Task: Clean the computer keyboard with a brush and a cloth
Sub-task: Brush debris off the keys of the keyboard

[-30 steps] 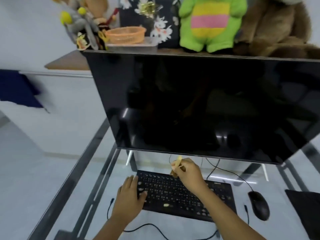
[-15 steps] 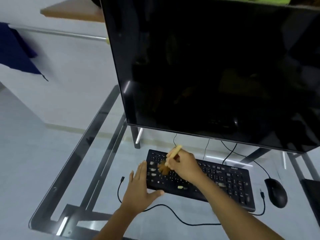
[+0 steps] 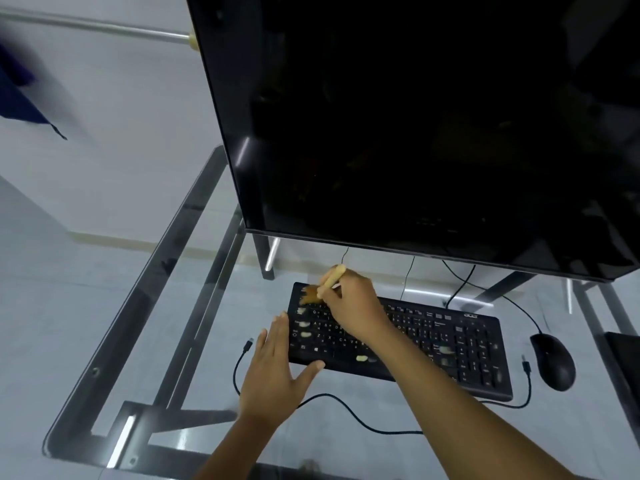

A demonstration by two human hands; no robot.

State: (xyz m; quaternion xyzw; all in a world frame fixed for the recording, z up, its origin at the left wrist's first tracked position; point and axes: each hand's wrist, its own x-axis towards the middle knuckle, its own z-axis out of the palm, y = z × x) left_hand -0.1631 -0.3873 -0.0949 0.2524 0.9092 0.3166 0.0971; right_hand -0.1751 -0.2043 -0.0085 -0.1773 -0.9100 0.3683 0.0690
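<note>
A black keyboard (image 3: 433, 341) lies on the glass desk (image 3: 156, 341) below the monitor, with pale crumbs scattered on its keys. My right hand (image 3: 353, 306) grips a small brush with a tan wooden handle (image 3: 330, 280). Its brown bristles (image 3: 309, 295) touch the keyboard's far left corner. My left hand (image 3: 277, 368) lies flat with straight fingers against the keyboard's left end, thumb along the front edge. No cloth is in view.
A large dark monitor (image 3: 415, 126) looms over the keyboard. A black mouse (image 3: 553, 362) sits to the right, beside a dark object (image 3: 627, 368) at the frame edge. A loose black cable (image 3: 346, 410) curls in front of the keyboard.
The camera has tilted down, so the shelf with toys left the view. My right hand moved the brush leftward to the keyboard's far left corner. My left hand stayed at the left end.
</note>
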